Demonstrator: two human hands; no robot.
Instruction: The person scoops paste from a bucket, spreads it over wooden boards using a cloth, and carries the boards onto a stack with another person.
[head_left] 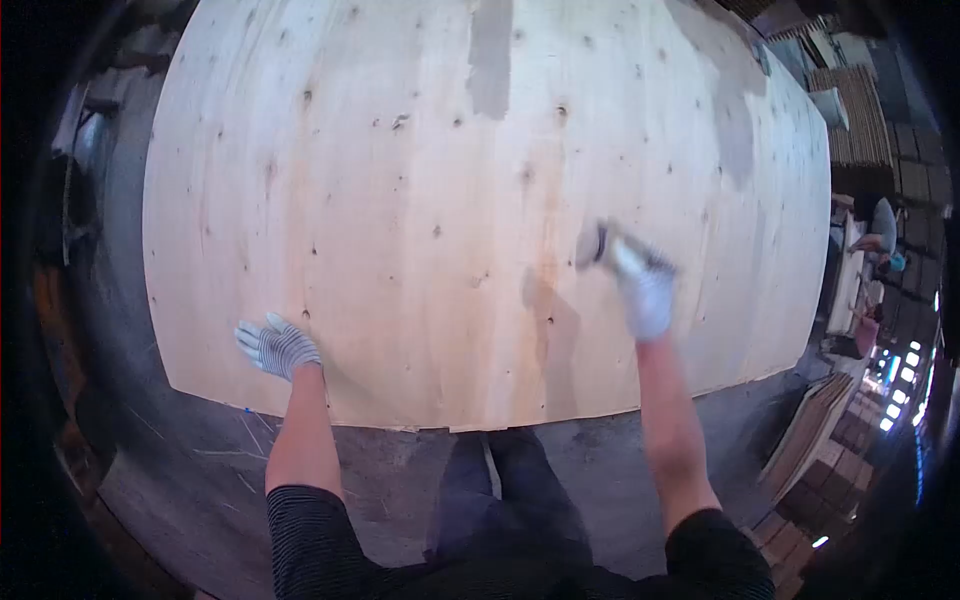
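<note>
A large sheet of plywood, pale and knotty with several greyer patches, fills the middle of the view. My left hand, in a striped work glove, lies flat near the sheet's lower left edge with its fingers apart. Over the right half, my gloved right hand is smeared by motion and closed around a scraper-like hand tool. The tool's greyish, dark-edged head points left; blur hides its exact kind. Whether it touches the wood, I cannot tell.
Stacked wooden sheets stand at the upper right, with more boards leaning at the lower right. Two other people are at the far right. Thin scraps lie on the grey floor at the left.
</note>
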